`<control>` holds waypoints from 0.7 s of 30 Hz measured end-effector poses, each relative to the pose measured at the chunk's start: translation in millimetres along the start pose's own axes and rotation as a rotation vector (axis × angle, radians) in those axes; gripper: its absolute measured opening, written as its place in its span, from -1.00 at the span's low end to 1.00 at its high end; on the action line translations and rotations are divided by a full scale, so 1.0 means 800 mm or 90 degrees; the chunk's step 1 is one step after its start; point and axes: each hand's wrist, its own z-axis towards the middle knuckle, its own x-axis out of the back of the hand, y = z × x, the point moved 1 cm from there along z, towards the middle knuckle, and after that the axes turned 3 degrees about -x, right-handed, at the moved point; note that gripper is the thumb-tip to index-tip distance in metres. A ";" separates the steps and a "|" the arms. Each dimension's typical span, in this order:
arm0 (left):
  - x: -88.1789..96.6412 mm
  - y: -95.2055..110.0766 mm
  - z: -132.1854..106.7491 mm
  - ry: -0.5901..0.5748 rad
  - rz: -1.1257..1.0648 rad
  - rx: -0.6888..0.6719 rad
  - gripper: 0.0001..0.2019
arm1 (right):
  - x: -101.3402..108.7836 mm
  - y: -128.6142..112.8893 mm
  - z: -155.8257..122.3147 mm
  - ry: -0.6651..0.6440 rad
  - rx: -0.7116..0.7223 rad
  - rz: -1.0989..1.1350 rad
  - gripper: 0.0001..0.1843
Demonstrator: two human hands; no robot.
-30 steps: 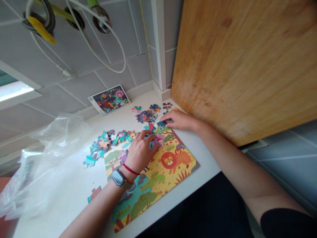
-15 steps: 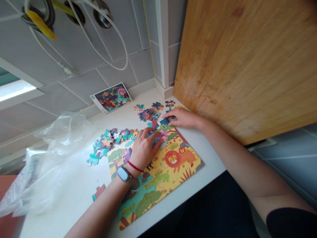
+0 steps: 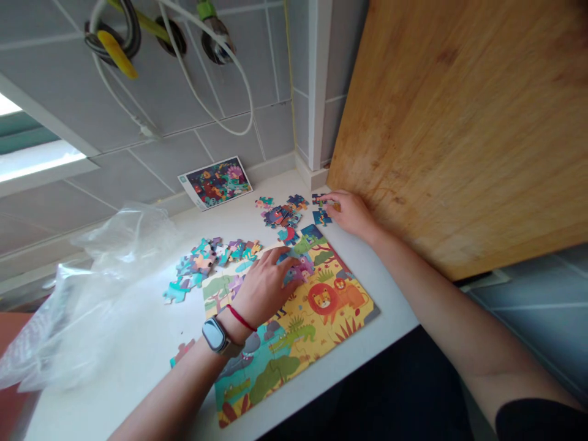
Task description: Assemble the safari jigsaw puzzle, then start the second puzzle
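Note:
A jungle jigsaw puzzle (image 3: 294, 343) with a lion and a crocodile lies partly assembled on the white counter (image 3: 114, 380). My left hand (image 3: 264, 285) rests on its far part, fingers over purple and blue pieces (image 3: 296, 272). Whether those fingers grip a piece is hidden. My right hand (image 3: 350, 214) is at the back, fingertips curled over small loose pieces (image 3: 321, 208) next to a wooden board. A heap of loose pieces (image 3: 195, 266) lies left of my left hand, and another group (image 3: 280, 215) lies beyond the puzzle.
A picture card (image 3: 215, 182) leans at the back of the counter against the tiled wall (image 3: 220, 144). A crumpled clear plastic bag (image 3: 92, 312) lies at the left. A large wooden board (image 3: 459, 135) stands at the right, and cables and pipes (image 3: 114, 43) cross the wall above.
My right hand has moved back from the puzzle's far corner to the loose pieces beside the wooden board. My left hand stays on the puzzle, and the view has shifted slightly.

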 end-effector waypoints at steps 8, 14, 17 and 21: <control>0.009 0.007 -0.011 -0.023 0.035 0.004 -0.75 | -0.010 0.005 -0.001 -0.020 0.003 -0.014 -0.71; 0.029 0.014 -0.019 -0.106 0.073 0.022 -0.69 | -0.009 0.007 0.000 0.085 -0.012 0.055 -0.71; 0.036 0.014 -0.020 -0.130 0.090 0.031 -0.63 | -0.007 0.011 0.000 0.195 -0.036 0.120 -0.65; 0.038 0.017 -0.023 -0.133 0.102 0.035 -0.61 | -0.012 0.016 0.000 0.204 -0.052 0.131 -0.64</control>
